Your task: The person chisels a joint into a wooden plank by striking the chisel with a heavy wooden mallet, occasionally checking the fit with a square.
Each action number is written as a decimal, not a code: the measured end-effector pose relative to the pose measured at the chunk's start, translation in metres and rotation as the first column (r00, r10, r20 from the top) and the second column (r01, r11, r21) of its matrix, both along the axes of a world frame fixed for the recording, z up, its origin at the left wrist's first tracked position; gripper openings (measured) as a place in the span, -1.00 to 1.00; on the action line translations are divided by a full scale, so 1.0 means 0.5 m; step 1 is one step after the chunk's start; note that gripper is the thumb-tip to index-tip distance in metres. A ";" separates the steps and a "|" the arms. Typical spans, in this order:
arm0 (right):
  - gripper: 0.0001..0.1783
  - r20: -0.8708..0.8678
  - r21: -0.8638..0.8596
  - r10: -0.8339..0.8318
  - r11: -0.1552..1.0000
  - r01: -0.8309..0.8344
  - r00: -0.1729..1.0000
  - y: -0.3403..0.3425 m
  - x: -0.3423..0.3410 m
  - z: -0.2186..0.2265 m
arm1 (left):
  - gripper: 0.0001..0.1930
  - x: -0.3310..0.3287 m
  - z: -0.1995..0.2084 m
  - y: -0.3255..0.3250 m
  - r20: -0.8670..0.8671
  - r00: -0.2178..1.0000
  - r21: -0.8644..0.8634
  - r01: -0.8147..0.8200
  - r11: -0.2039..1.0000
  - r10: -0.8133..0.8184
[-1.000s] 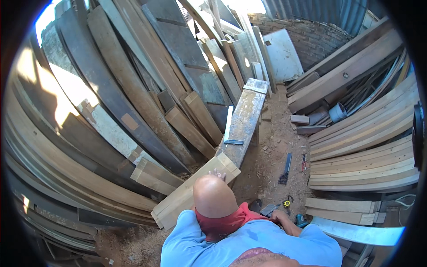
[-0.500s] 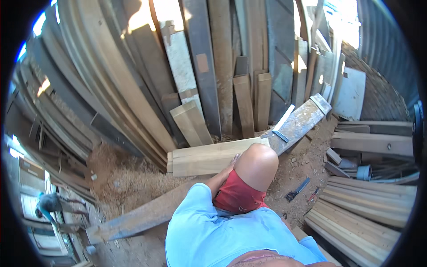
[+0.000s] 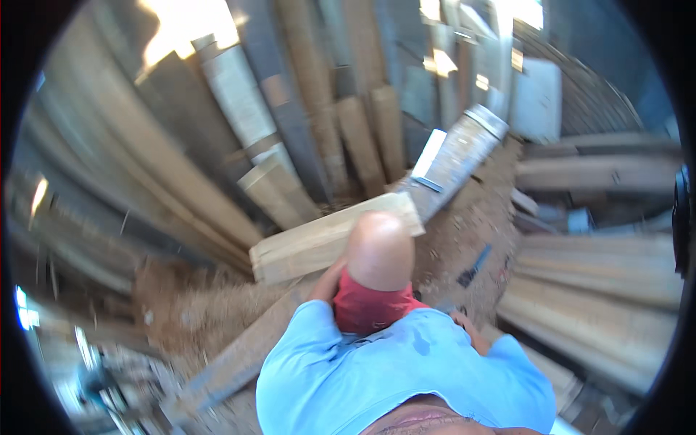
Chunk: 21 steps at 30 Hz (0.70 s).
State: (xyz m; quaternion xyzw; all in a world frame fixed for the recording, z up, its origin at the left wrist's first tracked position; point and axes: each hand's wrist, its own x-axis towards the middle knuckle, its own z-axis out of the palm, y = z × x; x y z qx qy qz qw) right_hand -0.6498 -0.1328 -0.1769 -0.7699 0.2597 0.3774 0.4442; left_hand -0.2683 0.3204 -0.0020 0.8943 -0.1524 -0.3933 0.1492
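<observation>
A pale wooden plank lies across in front of my raised left knee. My left forearm reaches past the inner side of the red shorts toward that plank. The knee hides the left hand, so its fingers and any contact are out of sight. Down at my right side, partly behind the blue shirt, is my right hand; it is small and smeared, and what it touches is unclear. Beyond the plank's right end, a light-coloured metal square rests on a worn, stained board.
A long board runs under the plank to the lower left, beside a sawdust heap. Tall boards lean behind. A blue-handled tool lies on the ground. Stacked planks stand at right. Another person is at far left.
The view has shifted and blurred. The plank now sits more tilted, its right end raised. My left hand, seen earlier on the plank, is hidden now. My right hand has come into view.
</observation>
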 end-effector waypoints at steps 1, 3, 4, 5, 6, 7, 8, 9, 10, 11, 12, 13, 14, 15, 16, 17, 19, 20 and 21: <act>-0.76 0.037 0.054 0.008 0.998 -0.010 0.999 0.001 -0.003 -0.017 | -0.21 0.005 -0.002 -0.001 0.002 1.000 0.003 0.010 1.000 -0.010; -0.75 0.120 0.152 -0.013 0.988 -0.005 0.993 -0.001 -0.016 -0.053 | -0.20 0.033 -0.005 -0.031 -0.004 0.998 -0.001 0.062 0.998 -0.062; -0.74 0.134 0.157 -0.032 0.988 0.010 0.990 -0.006 -0.033 -0.069 | -0.20 0.048 -0.008 -0.060 0.000 0.995 -0.012 0.102 0.995 -0.102; -0.76 0.123 0.176 -0.080 0.983 0.058 0.989 0.028 -0.039 -0.076 | -0.20 0.063 -0.002 -0.068 0.009 0.990 0.001 0.138 0.990 -0.138; -0.77 0.095 0.174 -0.126 0.979 0.108 0.988 0.054 -0.043 -0.082 | -0.19 0.082 -0.003 -0.091 0.029 0.982 0.009 0.186 0.983 -0.186; -0.76 0.058 0.158 -0.179 0.973 0.168 0.982 0.064 -0.062 -0.084 | -0.19 0.096 -0.002 -0.126 0.044 0.972 -0.016 0.231 0.973 -0.230; -0.75 0.033 0.140 -0.219 0.967 0.212 0.975 0.079 -0.067 -0.088 | -0.19 0.111 0.011 -0.151 0.060 0.961 -0.040 0.274 0.961 -0.271; -0.72 0.001 0.103 -0.272 0.957 0.270 0.962 0.082 -0.090 -0.091 | -0.19 0.122 0.018 -0.207 0.081 0.943 -0.078 0.329 0.941 -0.323; -0.68 -0.051 0.036 -0.326 0.944 0.328 0.944 0.069 -0.136 -0.086 | -0.18 0.119 0.012 -0.287 0.101 0.921 -0.151 0.387 0.910 -0.375; -0.64 -0.104 -0.045 -0.359 0.933 0.356 0.928 0.060 -0.167 -0.075 | -0.18 0.115 0.020 -0.354 0.109 0.904 -0.217 0.427 0.878 -0.413; -0.59 -0.143 -0.121 -0.265 0.961 0.249 0.954 0.109 -0.117 -0.062 | -0.18 0.135 0.039 -0.376 0.127 0.892 -0.206 0.451 0.868 -0.433; -0.52 -0.205 -0.199 -0.170 0.972 0.129 0.964 0.151 -0.075 -0.027 | -0.18 0.148 0.047 -0.393 0.132 0.883 -0.194 0.469 0.862 -0.450; -0.48 -0.211 -0.179 -0.201 0.970 0.164 0.957 0.183 -0.041 0.014 | -0.17 0.162 0.056 -0.401 0.133 0.881 -0.184 0.472 0.862 -0.454; -0.44 -0.212 -0.156 -0.224 0.969 0.193 0.951 0.205 0.005 0.067 | -0.17 0.177 0.070 -0.391 0.131 0.885 -0.161 0.464 0.871 -0.448; -0.39 -0.231 -0.163 -0.263 0.959 0.229 0.937 0.217 0.009 0.105 | -0.17 0.177 0.073 -0.405 0.114 0.885 -0.157 0.465 0.871 -0.452; -0.37 -0.290 -0.158 -0.276 0.958 0.239 0.916 0.222 -0.014 0.117 | -0.17 0.164 0.070 -0.429 0.094 0.877 -0.179 0.480 0.859 -0.470; -0.32 -0.404 -0.164 -0.313 0.949 0.268 0.860 0.228 -0.086 0.100 | -0.16 0.132 0.055 -0.459 0.053 0.862 -0.195 0.504 0.841 -0.504; -0.32 -0.391 -0.148 -0.306 0.952 0.268 0.868 0.248 -0.072 0.113 | -0.16 0.142 0.050 -0.431 0.044 0.866 -0.150 0.499 0.853 -0.499; -0.32 -0.373 -0.136 -0.297 0.955 0.265 0.879 0.263 -0.055 0.135 | -0.16 0.151 0.044 -0.403 0.037 0.869 -0.111 0.495 0.862 -0.494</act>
